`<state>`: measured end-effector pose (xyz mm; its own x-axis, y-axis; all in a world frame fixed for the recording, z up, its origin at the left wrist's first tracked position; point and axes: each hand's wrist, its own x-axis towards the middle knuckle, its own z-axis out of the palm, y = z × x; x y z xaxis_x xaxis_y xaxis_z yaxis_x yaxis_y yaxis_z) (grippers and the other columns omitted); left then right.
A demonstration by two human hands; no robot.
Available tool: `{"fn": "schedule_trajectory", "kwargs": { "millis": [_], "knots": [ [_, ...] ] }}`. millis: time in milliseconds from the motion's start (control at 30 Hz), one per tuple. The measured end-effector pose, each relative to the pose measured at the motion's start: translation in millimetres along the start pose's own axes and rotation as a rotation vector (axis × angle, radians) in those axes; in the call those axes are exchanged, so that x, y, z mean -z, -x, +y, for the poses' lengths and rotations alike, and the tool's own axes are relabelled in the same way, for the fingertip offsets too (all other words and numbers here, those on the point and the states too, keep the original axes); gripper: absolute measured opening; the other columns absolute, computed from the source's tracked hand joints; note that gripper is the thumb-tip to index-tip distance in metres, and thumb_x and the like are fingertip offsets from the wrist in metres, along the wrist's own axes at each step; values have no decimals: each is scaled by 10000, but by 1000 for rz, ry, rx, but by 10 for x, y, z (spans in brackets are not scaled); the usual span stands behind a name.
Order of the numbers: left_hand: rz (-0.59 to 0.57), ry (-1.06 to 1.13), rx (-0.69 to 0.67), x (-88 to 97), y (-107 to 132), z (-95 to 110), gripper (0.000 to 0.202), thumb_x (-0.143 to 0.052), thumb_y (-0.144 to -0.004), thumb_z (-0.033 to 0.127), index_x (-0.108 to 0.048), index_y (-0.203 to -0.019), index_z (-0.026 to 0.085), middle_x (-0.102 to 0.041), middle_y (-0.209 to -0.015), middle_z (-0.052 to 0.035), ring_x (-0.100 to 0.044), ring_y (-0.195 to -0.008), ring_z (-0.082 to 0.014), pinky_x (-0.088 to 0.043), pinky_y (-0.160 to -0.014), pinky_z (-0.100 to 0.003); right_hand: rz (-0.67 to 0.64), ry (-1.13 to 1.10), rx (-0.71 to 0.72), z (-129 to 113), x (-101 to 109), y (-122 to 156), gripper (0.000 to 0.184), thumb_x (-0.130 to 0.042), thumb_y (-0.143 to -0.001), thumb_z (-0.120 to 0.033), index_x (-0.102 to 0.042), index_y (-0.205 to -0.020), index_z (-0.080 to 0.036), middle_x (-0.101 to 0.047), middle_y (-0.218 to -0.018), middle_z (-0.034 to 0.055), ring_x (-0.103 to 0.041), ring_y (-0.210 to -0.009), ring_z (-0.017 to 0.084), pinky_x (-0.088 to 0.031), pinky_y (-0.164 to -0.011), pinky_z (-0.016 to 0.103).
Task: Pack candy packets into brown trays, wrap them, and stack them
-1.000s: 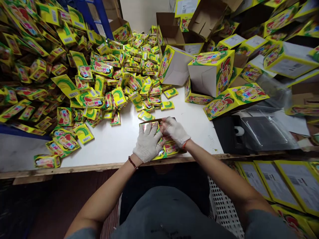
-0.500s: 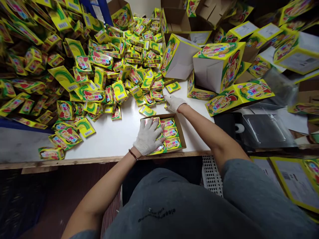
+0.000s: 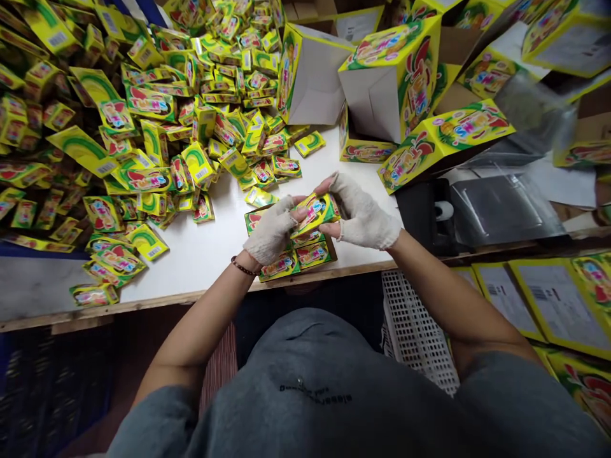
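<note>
Between my two gloved hands is a small yellow-green candy box (image 3: 315, 212), held just above an open display carton (image 3: 333, 249). My right hand (image 3: 365, 213) grips its right end between thumb and fingers. On the left end, my left hand (image 3: 274, 232) pinches it with thumb and fingertips. Below, the carton contains several matching boxes (image 3: 312, 254) lying with their printed faces up; my left hand and the held box hide part of them. A loose candy box (image 3: 260, 197) lies just behind the carton.
A large heap of candy boxes (image 3: 157, 108) covers the table's left and back. Empty printed cartons (image 3: 391, 76) stand at the back right. A black tape dispenser (image 3: 424, 216) and clear plastic bags (image 3: 506, 203) lie at right. Below the table edge is a white plastic crate (image 3: 415, 324).
My right hand has come back from the heap's edge to above the carton with a candy box. My left hand has lifted from the packed boxes and taken hold of it too.
</note>
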<state>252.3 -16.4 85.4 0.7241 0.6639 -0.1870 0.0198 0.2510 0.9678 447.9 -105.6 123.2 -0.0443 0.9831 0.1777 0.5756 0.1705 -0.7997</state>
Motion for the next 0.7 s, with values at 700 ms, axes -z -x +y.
{"fn": "schedule_trajectory", "kwargs": {
  "millis": [700],
  "knots": [
    [-213,-1507,-474,182,718,-450,452,-667,-942,410,-681,-1328,175,-668,-1416,-164,-534,-1419,-383,-374,-1219,-617,-1012,824,-121,-85,-644,-265,339,-576,-1000,-222,-737,-1291,-156,-712,-1265,183,-704,-1126,292,-513,-856,339]
  ]
}}
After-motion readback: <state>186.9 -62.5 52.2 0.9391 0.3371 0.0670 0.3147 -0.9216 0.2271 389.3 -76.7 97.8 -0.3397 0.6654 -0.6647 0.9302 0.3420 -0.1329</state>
